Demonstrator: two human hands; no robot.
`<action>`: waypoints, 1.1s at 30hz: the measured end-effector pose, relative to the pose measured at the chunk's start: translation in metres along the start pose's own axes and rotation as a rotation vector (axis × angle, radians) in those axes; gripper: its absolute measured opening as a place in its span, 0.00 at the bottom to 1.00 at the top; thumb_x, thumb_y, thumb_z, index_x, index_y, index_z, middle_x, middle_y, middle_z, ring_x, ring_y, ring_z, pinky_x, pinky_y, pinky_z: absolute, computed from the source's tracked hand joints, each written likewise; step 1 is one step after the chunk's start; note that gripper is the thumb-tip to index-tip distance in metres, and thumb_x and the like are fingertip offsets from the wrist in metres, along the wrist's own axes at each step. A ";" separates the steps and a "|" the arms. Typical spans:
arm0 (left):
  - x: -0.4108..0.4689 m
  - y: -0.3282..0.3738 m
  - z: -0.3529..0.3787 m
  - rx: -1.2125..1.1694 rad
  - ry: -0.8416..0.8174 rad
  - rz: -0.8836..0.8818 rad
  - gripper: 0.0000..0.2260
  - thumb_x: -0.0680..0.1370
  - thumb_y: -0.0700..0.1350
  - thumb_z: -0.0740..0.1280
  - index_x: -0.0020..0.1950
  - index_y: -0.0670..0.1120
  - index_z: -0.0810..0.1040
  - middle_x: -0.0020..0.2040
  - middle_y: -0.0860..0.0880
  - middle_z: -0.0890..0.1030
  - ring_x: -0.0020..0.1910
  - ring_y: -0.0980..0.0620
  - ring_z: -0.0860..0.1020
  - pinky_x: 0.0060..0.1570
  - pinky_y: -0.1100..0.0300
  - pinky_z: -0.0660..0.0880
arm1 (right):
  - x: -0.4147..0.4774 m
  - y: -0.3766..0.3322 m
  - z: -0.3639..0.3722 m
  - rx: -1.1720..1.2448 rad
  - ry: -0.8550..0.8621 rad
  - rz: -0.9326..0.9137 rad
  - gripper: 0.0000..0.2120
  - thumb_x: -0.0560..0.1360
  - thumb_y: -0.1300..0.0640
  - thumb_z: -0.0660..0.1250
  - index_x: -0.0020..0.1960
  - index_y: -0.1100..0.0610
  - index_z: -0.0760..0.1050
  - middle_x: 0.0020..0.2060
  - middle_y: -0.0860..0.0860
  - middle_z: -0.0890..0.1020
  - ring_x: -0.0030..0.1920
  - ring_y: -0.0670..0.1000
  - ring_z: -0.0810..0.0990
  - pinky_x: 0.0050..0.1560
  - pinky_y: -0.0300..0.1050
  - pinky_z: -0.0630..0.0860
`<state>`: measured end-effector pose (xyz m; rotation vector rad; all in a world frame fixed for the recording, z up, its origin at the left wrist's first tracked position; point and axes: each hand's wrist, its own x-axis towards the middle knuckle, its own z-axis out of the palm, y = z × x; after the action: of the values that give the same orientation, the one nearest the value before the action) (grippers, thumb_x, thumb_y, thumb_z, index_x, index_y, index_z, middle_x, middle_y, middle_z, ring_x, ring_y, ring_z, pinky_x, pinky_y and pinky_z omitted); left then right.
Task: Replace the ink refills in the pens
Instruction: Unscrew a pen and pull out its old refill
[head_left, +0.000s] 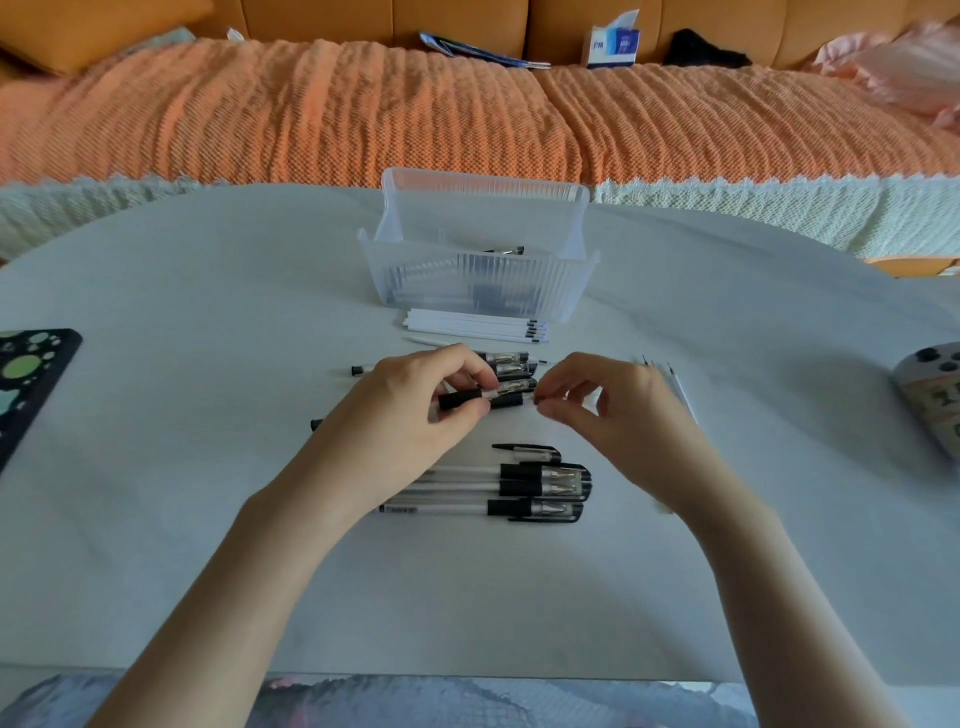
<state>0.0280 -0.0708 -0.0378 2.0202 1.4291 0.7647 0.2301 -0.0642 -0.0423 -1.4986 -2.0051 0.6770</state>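
**Held item.** A pen (460, 400) is held level above the middle of the bench (208, 519). The left hand (410, 415) is curled round the pen's black grip section, with thumb and forefinger closed upon it. The right hand (618, 415) is pinched on the pen's tip end between thumb and forefinger, the other fingers loosely bent. Whether the tip piece is seated or detached cannot be told.

**Stock on the bench.**
- Several further pens (511, 371) are laid side by side just beyond the hands, partly hidden by the left hand.
- Three capped pens (545, 486) are laid together nearer the person, caps to the right. A single cap (530, 453) lies just beyond them.
- A bundle of white refills (478, 326) is placed against the front wall of a clear container (478, 280). Dark items are dimly seen through its ribbed wall.
- Thin rods (678, 389) are noted just right of the right hand, partly hidden and not identifiable.

**Surroundings.** A game controller (930, 384) is seen at the right edge and a dark patterned object (31, 374) at the left. A sofa (311, 114) with an orange cover is seen beyond the bench.
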 end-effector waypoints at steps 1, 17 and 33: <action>0.000 0.000 0.000 0.006 0.000 0.002 0.05 0.74 0.47 0.69 0.47 0.57 0.77 0.42 0.60 0.79 0.41 0.52 0.77 0.43 0.58 0.73 | 0.000 -0.002 -0.002 0.047 0.032 0.007 0.04 0.72 0.59 0.71 0.43 0.51 0.79 0.35 0.40 0.80 0.35 0.35 0.75 0.37 0.26 0.67; 0.002 0.006 0.005 -0.024 -0.024 0.024 0.07 0.73 0.47 0.71 0.49 0.52 0.77 0.44 0.58 0.82 0.45 0.65 0.77 0.42 0.76 0.67 | -0.002 -0.017 0.003 0.235 -0.009 -0.028 0.03 0.72 0.58 0.71 0.43 0.50 0.80 0.36 0.44 0.81 0.36 0.44 0.75 0.39 0.37 0.71; 0.001 0.010 0.003 -0.090 -0.002 0.033 0.07 0.71 0.45 0.73 0.44 0.51 0.76 0.41 0.60 0.81 0.44 0.66 0.78 0.45 0.73 0.72 | -0.002 -0.015 0.006 0.209 -0.074 -0.004 0.05 0.75 0.52 0.66 0.40 0.49 0.77 0.33 0.43 0.80 0.32 0.41 0.74 0.35 0.32 0.69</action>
<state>0.0372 -0.0726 -0.0331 1.9803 1.3388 0.8257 0.2157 -0.0700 -0.0371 -1.3645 -1.9233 0.9214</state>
